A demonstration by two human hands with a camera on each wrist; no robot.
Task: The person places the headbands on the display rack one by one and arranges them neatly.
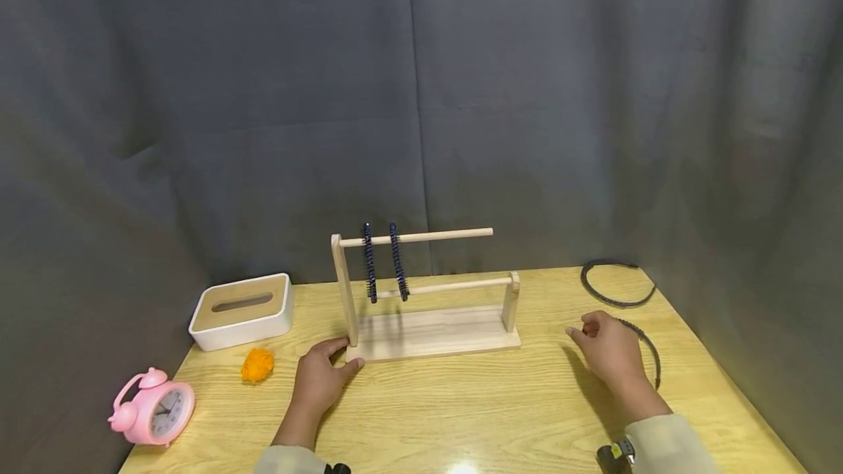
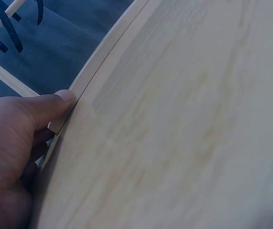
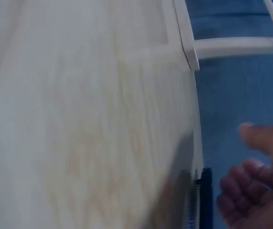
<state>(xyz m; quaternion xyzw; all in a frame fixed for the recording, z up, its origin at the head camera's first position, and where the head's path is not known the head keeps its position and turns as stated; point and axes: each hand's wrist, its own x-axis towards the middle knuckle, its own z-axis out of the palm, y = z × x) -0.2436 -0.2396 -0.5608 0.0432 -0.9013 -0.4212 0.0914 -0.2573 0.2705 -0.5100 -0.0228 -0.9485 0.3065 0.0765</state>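
A pale wooden stand (image 1: pixel 435 333) with two rods stands at the middle of the table. Two dark blue headbands, one further left (image 1: pixel 370 269) and one beside it (image 1: pixel 399 269), hang from its upper rod. My left hand (image 1: pixel 319 380) grips the base's front left corner, thumb along the front edge and fingers round the end. My right hand (image 1: pixel 614 353) is over the table at the right, fingers loosely bent, thumb apart, holding nothing. It partly hides a dark headband (image 1: pixel 653 358) lying beneath and beside it. Another dark headband (image 1: pixel 622 304) lies further back.
At the left are a white tissue box (image 1: pixel 246 331) with a wooden top, an orange pom-pom-like ball (image 1: pixel 257 365) and a pink alarm clock (image 1: pixel 154 412). Grey curtains (image 1: pixel 421 108) enclose the wooden table (image 1: pixel 461 408) at the back and sides.
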